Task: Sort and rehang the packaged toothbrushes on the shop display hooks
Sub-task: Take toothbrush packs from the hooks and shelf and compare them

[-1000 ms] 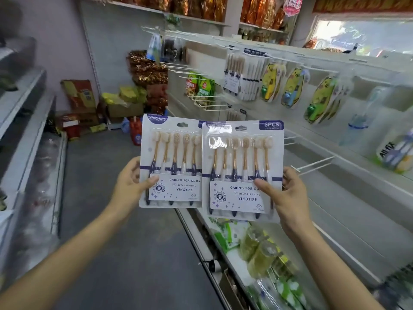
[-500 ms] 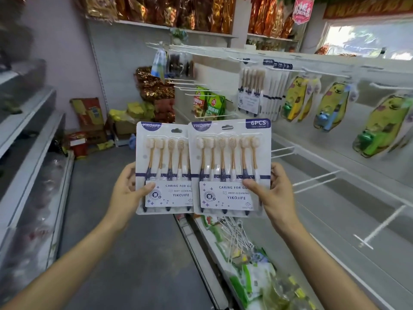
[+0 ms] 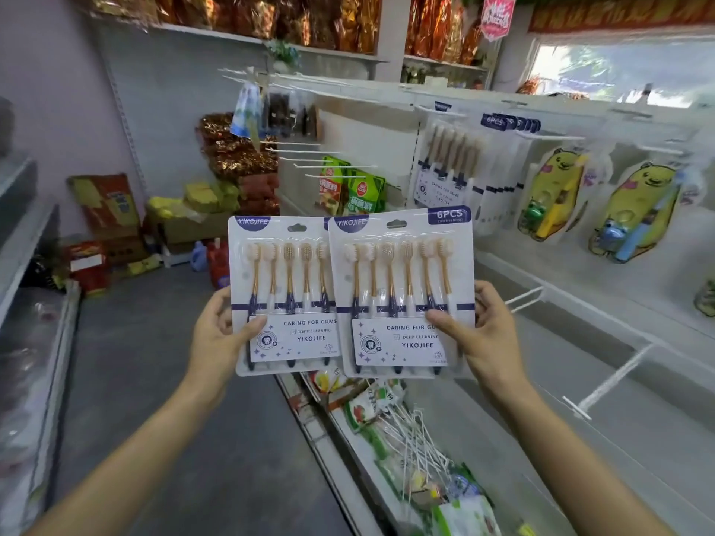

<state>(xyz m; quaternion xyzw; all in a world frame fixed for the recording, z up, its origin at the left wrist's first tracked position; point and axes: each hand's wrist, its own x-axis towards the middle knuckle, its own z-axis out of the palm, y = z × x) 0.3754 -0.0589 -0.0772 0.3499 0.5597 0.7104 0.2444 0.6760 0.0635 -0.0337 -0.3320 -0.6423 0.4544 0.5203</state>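
Far left: grey shelves point(image 3: 27, 241) run along the aisle edge. On the floor point(image 3: 154, 361) behind them sit cardboard boxes point(image 3: 185, 226) and a printed sack point(image 3: 106, 205).

Left hand point(image 3: 216, 338): grip pinching the left toothbrush pack point(image 3: 282, 295) at its lower left edge, thumb on the front label, fingers behind. Pack upright, held in the air over the aisle.

Right toothbrush pack point(image 3: 402, 292): same brand card, "6PCS" in its top right corner. It overlaps the right edge of the left pack and lies in front of it. Hang hole at top, free of any hook.

Right hand point(image 3: 487, 338): grip pinching the right pack at its lower right edge, thumb across the front, fingers behind.

Below the packs: a lower shelf point(image 3: 360, 450) carries loose white wire hooks point(image 3: 410, 435) and green packets, jumbled.

Behind, on the display wall: bare white hooks point(image 3: 321, 164), then a row of hanging toothbrush packs point(image 3: 449, 168) of the same kind, then two yellow bear-shaped children's packs point(image 3: 634, 214) further right. Lower right: more bare hooks point(image 3: 607, 381) jut from the panel.
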